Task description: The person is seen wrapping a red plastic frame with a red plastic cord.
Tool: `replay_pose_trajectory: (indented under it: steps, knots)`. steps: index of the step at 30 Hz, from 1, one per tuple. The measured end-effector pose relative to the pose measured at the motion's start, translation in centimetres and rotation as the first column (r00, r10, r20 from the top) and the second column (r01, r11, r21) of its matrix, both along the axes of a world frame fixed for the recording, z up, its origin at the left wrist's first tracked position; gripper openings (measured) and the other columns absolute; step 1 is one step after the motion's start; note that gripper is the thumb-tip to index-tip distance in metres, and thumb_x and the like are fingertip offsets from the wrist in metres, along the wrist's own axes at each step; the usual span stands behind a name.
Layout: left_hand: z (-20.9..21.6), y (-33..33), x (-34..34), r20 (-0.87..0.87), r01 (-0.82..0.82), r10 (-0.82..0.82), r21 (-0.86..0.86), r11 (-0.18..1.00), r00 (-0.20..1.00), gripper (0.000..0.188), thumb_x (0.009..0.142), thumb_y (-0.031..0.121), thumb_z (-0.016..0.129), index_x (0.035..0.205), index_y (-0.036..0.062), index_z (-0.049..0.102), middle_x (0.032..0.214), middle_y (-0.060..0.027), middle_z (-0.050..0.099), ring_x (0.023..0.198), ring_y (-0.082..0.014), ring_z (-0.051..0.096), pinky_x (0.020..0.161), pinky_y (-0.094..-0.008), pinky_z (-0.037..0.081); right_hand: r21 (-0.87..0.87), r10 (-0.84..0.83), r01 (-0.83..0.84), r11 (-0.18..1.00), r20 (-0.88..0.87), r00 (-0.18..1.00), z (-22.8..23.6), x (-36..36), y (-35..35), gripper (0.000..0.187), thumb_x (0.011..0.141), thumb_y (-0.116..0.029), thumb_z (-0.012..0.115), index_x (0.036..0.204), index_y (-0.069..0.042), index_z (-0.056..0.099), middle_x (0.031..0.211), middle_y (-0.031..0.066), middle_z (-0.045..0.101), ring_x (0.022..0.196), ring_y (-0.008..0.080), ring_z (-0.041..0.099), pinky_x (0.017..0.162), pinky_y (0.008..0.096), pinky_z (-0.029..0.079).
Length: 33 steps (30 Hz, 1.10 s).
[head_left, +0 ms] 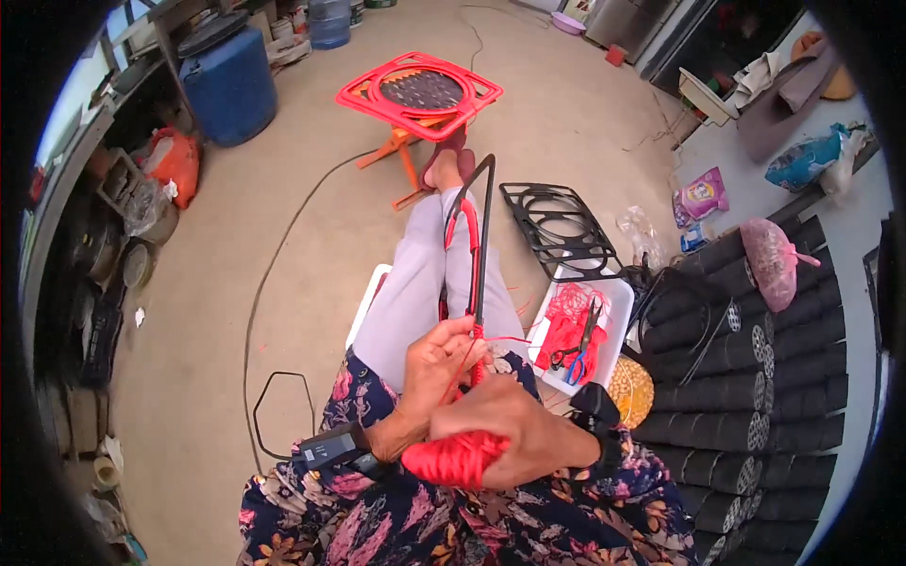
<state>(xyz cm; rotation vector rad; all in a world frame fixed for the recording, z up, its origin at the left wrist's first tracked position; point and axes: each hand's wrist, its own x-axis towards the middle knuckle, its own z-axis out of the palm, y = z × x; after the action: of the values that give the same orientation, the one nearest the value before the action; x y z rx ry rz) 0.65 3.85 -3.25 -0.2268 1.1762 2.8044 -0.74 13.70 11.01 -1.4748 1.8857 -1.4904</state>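
A thin black bent frame (484,236) stands upright over my lap, part of it wrapped in red cord (475,226). My left hand (429,368) is closed in a pinch on the frame's lower part, where red cord winds round it. Below and to the right, my right hand (519,420) is wrapped round a thick bundle of red cord (453,460). The frame's lowest end is hidden behind my hands. A loose red strand runs right, toward a white tub (618,316) holding more red cord, black-bladed scissors (590,325) and a blue-handled tool (576,366).
A red frame (354,97) lies on an orange stool (404,156) ahead. Right of my legs sits a black frame (557,212). Black rolls (717,401) are stacked at right. A blue barrel (231,90) stands far left; a cable (269,274) crosses the floor.
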Motion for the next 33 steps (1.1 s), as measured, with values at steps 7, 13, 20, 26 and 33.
replay_pose_trajectory:
  steps: [7,13,20,26,33]
  knots:
    - [1.7,-1.2,0.9,0.036,-0.080,0.099,-0.347,0.934,0.994,0.029,0.087,0.007,0.067,0.113,-0.0024,0.059,0.087,-0.0077,0.066,0.073,-0.0091,0.062,0.062,-0.0196,0.048,-0.034,-0.013,0.012,0.999,-0.026,1.000,0.5,-0.1,-0.3,0.022,0.074,-0.014,0.077,0.071,-0.003,0.058,0.059,0.0101,0.051,0.049,0.0283,0.052,0.046,0.0350,0.038]
    - [3.5,-2.7,-0.6,-0.383,-0.387,0.147,-0.684,0.619,0.912,0.018,0.082,0.002,0.067,0.100,0.0005,0.065,0.089,-0.0052,0.058,0.081,-0.0106,0.057,0.067,-0.0236,0.047,0.010,-0.126,0.127,0.992,-0.075,0.989,2.2,-3.2,3.4,0.017,0.068,-0.007,0.073,0.078,-0.005,0.059,0.060,0.0114,0.051,0.051,0.0269,0.057,0.047,0.0343,0.041]
    - [2.5,-3.2,-0.6,-0.215,-0.255,0.164,-0.517,0.817,0.963,0.015,0.092,0.009,0.060,0.087,-0.0053,0.064,0.083,-0.0057,0.063,0.076,-0.0128,0.059,0.073,-0.0263,0.048,0.169,-0.509,0.615,0.770,-0.418,0.753,-0.1,-6.4,6.7,0.036,0.068,-0.011,0.077,0.100,-0.002,0.061,0.083,0.0152,0.065,0.073,0.0285,0.067,0.063,0.0341,0.050]
    - [2.6,-3.4,-0.2,-0.100,-0.176,0.146,-0.462,0.869,0.984,0.020,0.093,0.014,0.060,0.087,-0.0050,0.063,0.083,-0.0079,0.065,0.075,-0.0141,0.061,0.075,-0.0285,0.050,0.326,-0.572,0.614,0.719,-0.225,0.789,-3.6,-5.7,8.2,0.032,0.069,-0.011,0.077,0.095,-0.004,0.061,0.073,0.0164,0.063,0.067,0.0317,0.065,0.059,0.0367,0.049]
    - [3.9,-3.7,-0.9,0.004,-0.132,0.152,-0.476,0.869,0.988,0.018,0.093,0.013,0.059,0.087,-0.0034,0.061,0.082,-0.0086,0.065,0.072,-0.0145,0.063,0.070,-0.0296,0.053,0.642,-0.049,0.224,0.733,-0.278,0.959,-8.6,-5.1,7.8,0.043,0.074,-0.028,0.074,0.107,-0.004,0.058,0.074,0.0165,0.064,0.066,0.0335,0.064,0.055,0.0439,0.045]
